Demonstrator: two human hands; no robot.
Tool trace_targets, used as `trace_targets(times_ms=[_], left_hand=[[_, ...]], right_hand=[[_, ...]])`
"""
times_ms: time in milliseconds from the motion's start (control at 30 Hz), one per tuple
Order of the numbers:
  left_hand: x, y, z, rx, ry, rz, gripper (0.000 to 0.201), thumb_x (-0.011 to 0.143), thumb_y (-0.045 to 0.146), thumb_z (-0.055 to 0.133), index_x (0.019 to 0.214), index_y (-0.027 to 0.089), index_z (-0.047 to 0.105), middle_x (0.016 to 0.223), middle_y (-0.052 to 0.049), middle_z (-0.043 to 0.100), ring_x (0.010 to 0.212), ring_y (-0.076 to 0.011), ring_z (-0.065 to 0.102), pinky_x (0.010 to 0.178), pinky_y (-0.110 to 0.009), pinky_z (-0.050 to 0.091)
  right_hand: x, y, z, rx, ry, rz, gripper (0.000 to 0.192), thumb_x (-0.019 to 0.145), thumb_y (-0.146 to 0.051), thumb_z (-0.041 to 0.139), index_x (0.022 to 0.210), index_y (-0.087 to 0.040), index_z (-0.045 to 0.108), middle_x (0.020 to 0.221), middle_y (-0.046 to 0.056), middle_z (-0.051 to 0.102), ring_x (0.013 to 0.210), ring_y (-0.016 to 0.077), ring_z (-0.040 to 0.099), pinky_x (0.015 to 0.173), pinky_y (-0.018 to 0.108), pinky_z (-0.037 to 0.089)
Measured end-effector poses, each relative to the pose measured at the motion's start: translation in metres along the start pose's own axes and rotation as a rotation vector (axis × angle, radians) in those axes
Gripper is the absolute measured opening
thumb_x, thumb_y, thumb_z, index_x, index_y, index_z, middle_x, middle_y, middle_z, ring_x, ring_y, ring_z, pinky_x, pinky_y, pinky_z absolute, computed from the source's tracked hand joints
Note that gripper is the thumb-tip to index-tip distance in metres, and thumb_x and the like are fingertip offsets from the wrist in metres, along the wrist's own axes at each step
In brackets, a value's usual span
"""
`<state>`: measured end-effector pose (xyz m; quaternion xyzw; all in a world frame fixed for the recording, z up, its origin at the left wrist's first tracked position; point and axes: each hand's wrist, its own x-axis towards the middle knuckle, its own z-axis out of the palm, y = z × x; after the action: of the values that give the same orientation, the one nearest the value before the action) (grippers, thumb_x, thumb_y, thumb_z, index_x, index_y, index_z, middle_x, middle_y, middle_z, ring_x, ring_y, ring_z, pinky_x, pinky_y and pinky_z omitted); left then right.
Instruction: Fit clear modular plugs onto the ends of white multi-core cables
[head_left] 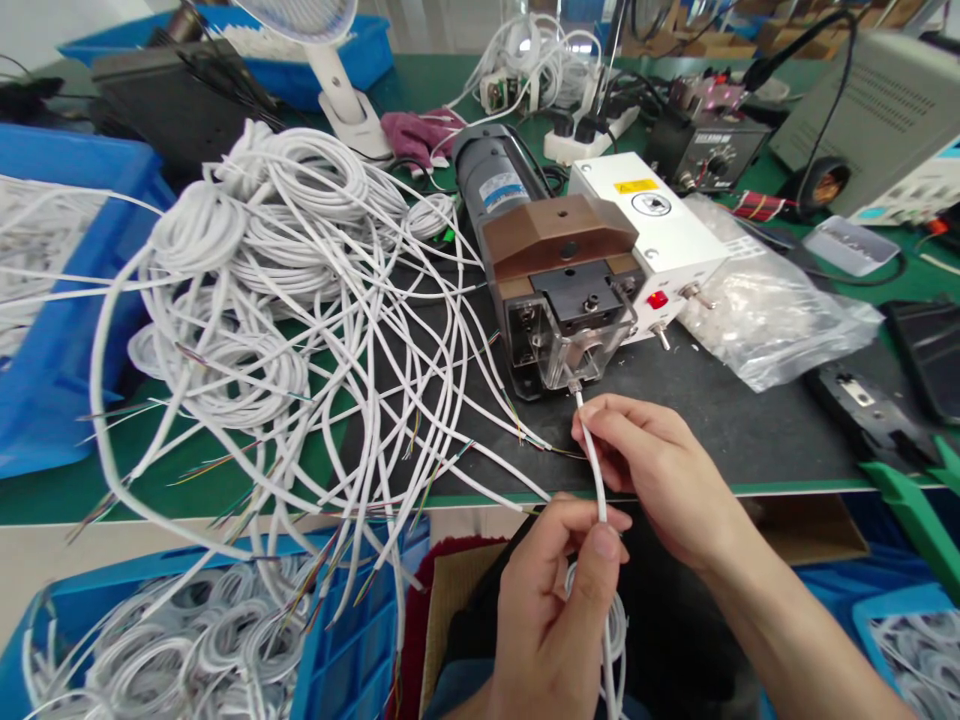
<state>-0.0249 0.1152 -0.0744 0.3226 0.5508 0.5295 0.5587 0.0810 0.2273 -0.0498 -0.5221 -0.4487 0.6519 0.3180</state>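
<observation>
A white cable [598,478] runs up from below the table edge, its upper end at the clear guard of a bench machine [574,290] with a brown housing and a grey motor. My left hand [555,590] pinches this cable between thumb and fingers, just off the table edge. Higher up, my right hand [652,465] pinches it close to the machine's opening. Whether the cable's tip is inside the opening I cannot tell. A large heap of coiled white cables [300,250] lies left of the machine, with thin coloured wires bared at many ends.
Blue bins [142,280] stand at the left, and another blue bin [315,640] with coiled cables sits below the table edge. Right of the machine are a white switch box [637,215], a plastic bag [780,310] and a green-handled crimping tool [900,490].
</observation>
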Motion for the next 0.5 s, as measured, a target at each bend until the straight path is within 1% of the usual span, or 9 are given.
trace_targets(times_ms=[233, 500], left_hand=[[0.004, 0.0, -0.001, 0.003, -0.029, 0.011, 0.036, 0.11, 0.049, 0.061, 0.107, 0.021, 0.083, 0.083, -0.005, 0.072, 0.073, -0.0161, 0.059, 0.07, -0.027, 0.047], [0.006, 0.002, 0.0, -0.029, -0.008, -0.003, 0.032, 0.109, 0.046, 0.065, 0.107, 0.02, 0.083, 0.082, -0.005, 0.072, 0.072, -0.0155, 0.06, 0.069, -0.025, 0.048]], right_hand=[[0.009, -0.004, -0.001, 0.057, -0.022, 0.022, 0.024, 0.094, -0.032, 0.068, 0.076, -0.017, 0.07, 0.056, -0.006, 0.05, 0.05, 0.008, 0.037, 0.045, 0.024, 0.02], [0.018, -0.008, 0.0, 0.109, -0.055, 0.056, 0.027, 0.093, -0.036, 0.071, 0.075, -0.017, 0.066, 0.056, -0.007, 0.043, 0.05, 0.0075, 0.028, 0.046, 0.024, 0.016]])
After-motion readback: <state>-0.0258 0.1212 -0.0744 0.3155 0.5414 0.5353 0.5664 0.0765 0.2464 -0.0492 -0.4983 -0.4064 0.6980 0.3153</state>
